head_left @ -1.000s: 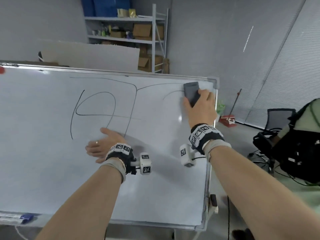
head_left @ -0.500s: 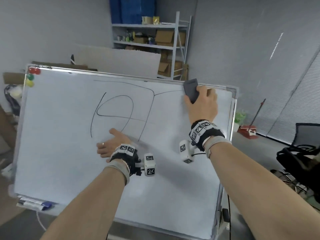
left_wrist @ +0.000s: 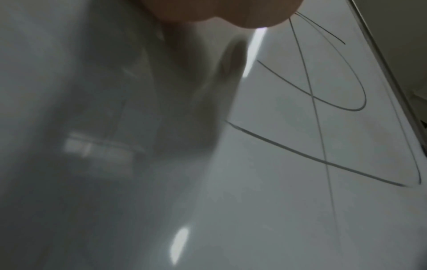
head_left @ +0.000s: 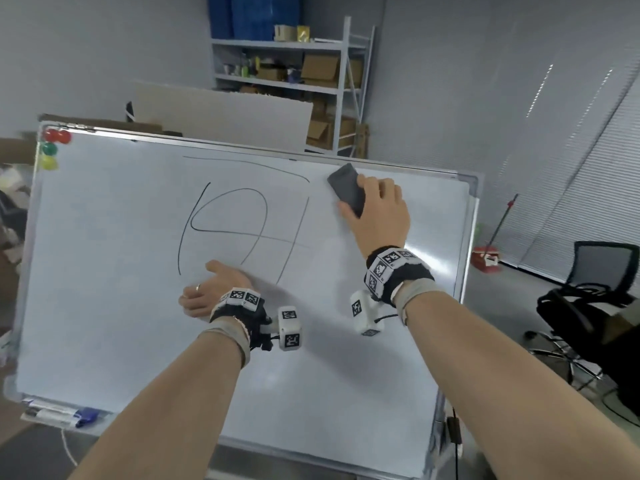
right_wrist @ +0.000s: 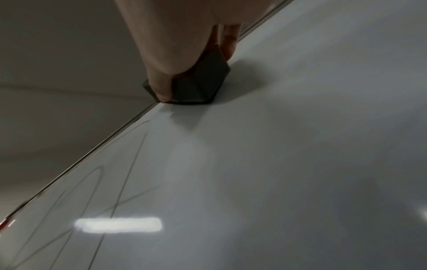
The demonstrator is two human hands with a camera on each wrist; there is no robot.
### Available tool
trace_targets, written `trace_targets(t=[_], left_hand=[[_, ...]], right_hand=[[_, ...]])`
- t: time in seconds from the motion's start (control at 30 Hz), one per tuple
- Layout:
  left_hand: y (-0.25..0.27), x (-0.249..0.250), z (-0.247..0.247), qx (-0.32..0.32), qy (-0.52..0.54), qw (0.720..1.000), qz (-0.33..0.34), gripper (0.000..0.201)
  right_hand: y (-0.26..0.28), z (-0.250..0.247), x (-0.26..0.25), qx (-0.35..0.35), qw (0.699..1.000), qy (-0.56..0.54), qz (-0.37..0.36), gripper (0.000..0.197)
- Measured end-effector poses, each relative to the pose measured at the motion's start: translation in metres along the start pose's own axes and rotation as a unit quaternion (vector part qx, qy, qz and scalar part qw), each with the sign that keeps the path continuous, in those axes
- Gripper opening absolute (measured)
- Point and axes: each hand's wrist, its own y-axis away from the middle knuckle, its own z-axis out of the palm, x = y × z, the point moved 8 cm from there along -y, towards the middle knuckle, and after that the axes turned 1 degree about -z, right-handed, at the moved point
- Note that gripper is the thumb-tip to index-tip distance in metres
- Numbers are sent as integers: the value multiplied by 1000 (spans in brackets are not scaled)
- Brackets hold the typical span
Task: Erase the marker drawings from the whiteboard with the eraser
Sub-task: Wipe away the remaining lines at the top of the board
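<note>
A white whiteboard (head_left: pixel 104 306) stands tilted in front of me, with black marker lines (head_left: pixel 242 233) drawn in its upper middle: a loop, a long curve and crossing strokes. My right hand (head_left: pixel 377 213) grips a dark grey eraser (head_left: pixel 346 188) and presses it flat on the board near the top edge, just right of the long curve's end. The right wrist view shows the eraser (right_wrist: pixel 198 85) against the board beside its frame. My left hand (head_left: pixel 211 289) lies flat and open on the board below the drawing. The lines (left_wrist: pixel 335 102) also show in the left wrist view.
Red, green and yellow magnets (head_left: pixel 52 150) sit in the board's top left corner. Markers (head_left: pixel 65 415) lie on the tray at the bottom left. A metal shelf with cardboard boxes (head_left: pixel 311 74) stands behind; a black office chair (head_left: pixel 595 299) is at the right.
The right hand has slid the eraser leftward along the top of the board, and the lines at the upper right are gone. The left hand stays flat on the board. The view has shifted.
</note>
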Motion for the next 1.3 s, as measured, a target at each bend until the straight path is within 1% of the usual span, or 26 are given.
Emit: trace_targets(t=[0.07, 0.1, 0.17, 0.23, 0.27, 0.33, 0.4, 0.5, 0.57, 0.63, 0.7, 0.83, 0.93, 1.03, 1.2, 1.3], left_hand=[[7, 0, 2, 4, 8, 1000, 6, 72], [7, -1, 3, 7, 8, 1000, 6, 72], [6, -3, 2, 13, 5, 1000, 4, 71], [3, -2, -1, 16, 5, 1000, 4, 71], [0, -1, -2, 16, 9, 1000, 4, 71], [-5, 1, -5, 8, 10, 1000, 4, 72], [-9, 3, -9, -5, 3, 1000, 4, 72], [-19, 7, -18, -10, -8, 1000, 5, 73], [-25, 11, -22, -13, -9, 1000, 9, 73], [-32, 14, -25, -17, -23, 1000, 13, 72], [-36, 14, -25, -29, -39, 999, 10, 72], [-29, 9, -20, -56, -33, 998, 0, 74], [-28, 9, -17, -65, -30, 997, 3, 74], [-34, 8, -16, -61, -35, 997, 12, 74], [-43, -2, -15, -47, -46, 997, 29, 68], [-44, -7, -16, -44, -38, 998, 34, 65]], right_hand=[[3, -19, 38, 51, 996, 15, 77, 46], [5, -27, 51, 69, 992, 26, 103, 47], [7, -34, 59, 85, 988, 40, 120, 48], [9, -31, 52, 92, 988, 30, 121, 47], [11, -25, 44, 90, 989, 16, 115, 47], [16, -6, 19, 53, 995, -17, 81, 47], [28, 20, -17, -2, 999, -43, 21, 46], [48, 56, -72, -84, 991, -79, -71, 47], [52, 66, -91, -116, 983, -85, -117, 47], [49, 65, -93, -126, 979, -73, -144, 47], [41, 56, -83, -109, 982, -46, -147, 48], [11, 29, -50, -23, 998, -28, -42, 46], [3, 28, -48, -20, 999, -21, -26, 45], [16, 41, -61, -44, 997, -51, -37, 46], [62, 76, -101, -130, 979, -72, -138, 48], [86, 93, -121, -209, 955, -77, -194, 50]])
